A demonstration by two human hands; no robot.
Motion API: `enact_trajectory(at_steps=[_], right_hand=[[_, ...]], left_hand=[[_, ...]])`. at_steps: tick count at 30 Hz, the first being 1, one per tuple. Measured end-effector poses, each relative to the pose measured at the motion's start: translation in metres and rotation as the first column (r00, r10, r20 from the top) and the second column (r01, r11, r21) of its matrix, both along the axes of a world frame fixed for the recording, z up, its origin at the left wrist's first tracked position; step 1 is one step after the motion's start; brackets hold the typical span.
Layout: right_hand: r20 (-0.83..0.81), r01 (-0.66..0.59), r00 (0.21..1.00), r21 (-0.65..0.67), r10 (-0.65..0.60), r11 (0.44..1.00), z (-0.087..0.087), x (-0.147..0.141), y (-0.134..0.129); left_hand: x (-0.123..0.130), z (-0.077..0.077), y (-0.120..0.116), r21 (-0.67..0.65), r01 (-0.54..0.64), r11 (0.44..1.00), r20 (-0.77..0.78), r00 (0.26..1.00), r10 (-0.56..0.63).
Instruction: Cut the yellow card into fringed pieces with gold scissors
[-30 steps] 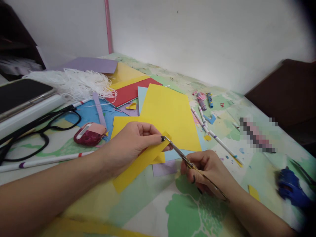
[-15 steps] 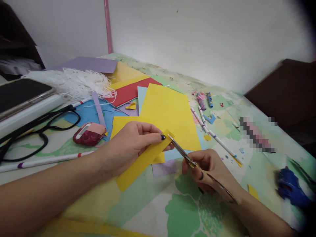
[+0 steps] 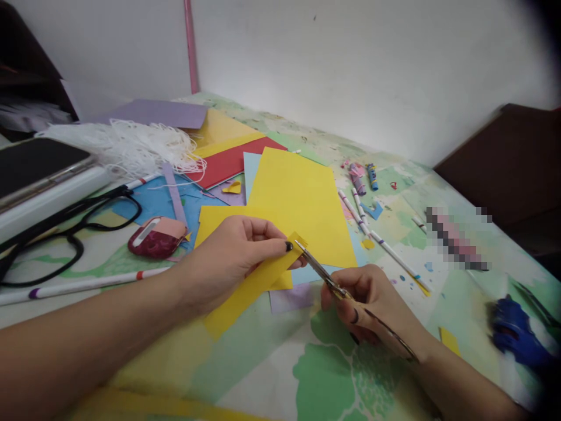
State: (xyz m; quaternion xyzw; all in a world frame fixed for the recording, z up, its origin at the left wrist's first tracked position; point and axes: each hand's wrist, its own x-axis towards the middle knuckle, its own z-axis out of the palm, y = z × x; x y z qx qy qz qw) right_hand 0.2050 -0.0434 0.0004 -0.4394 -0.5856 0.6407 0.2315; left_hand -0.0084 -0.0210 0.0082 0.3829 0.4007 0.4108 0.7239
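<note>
My left hand point(image 3: 248, 251) pinches a folded-looking strip of yellow paper point(image 3: 236, 304) near its upper right end, the dark-nailed thumb on top. Fine slits show along that end. In my right hand point(image 3: 372, 304) is a pair of scissors point(image 3: 326, 278), its handles partly hidden by the fingers. The scissor tips meet the strip's end just right of my left thumb, and the blades look nearly closed. Below and beyond the hands lie a large yellow sheet point(image 3: 298, 199), a light blue sheet and a purple piece point(image 3: 291, 299).
Black-framed glasses point(image 3: 65, 245), an earphone case point(image 3: 156, 237), a phone point(image 3: 39, 166) and white string point(image 3: 131, 146) are at the left. Several white paper sticks point(image 3: 394, 257) lie at right, with a blue glue gun point(image 3: 517, 330) near the right edge. A wall point(image 3: 350, 70) stands behind.
The scissor tips have shifted very slightly left on the strip's end, and the right hand has moved a touch with them. Both holds are unchanged.
</note>
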Motion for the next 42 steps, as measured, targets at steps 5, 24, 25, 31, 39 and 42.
enact_trajectory(at_steps=[5,24,25,31,39,42], right_hand=[[0.029,0.009,1.0,-0.007,-0.009,1.0,-0.0016,-0.0001,-0.0004],[0.046,0.016,0.999,-0.001,-0.016,1.0,-0.001,-0.0015,0.0008],[0.049,0.019,0.999,0.0,-0.019,1.0,-0.001,-0.0016,0.0009],[0.058,0.042,0.998,-0.023,-0.04,0.999,-0.0005,-0.0029,0.0013],[0.085,0.072,0.994,-0.046,-0.068,0.996,-0.0021,-0.0041,0.002],[0.078,0.074,0.994,-0.044,-0.07,0.996,-0.0029,-0.004,0.0022]], left_hand=[[-0.0005,-0.0005,-0.0002,-0.001,0.002,1.0,-0.006,1.0,-0.002],[0.0001,0.0001,-0.0005,0.015,-0.006,1.0,-0.012,1.0,0.006],[0.0,-0.0001,-0.0005,0.016,-0.006,1.0,-0.01,1.0,0.006],[-0.0003,-0.0012,0.0004,0.016,-0.013,1.0,-0.004,1.0,0.013],[0.0012,-0.0006,0.0008,-0.006,-0.021,1.0,0.001,1.0,0.021],[0.0014,-0.0009,0.0012,-0.008,-0.026,1.0,0.001,1.0,0.026]])
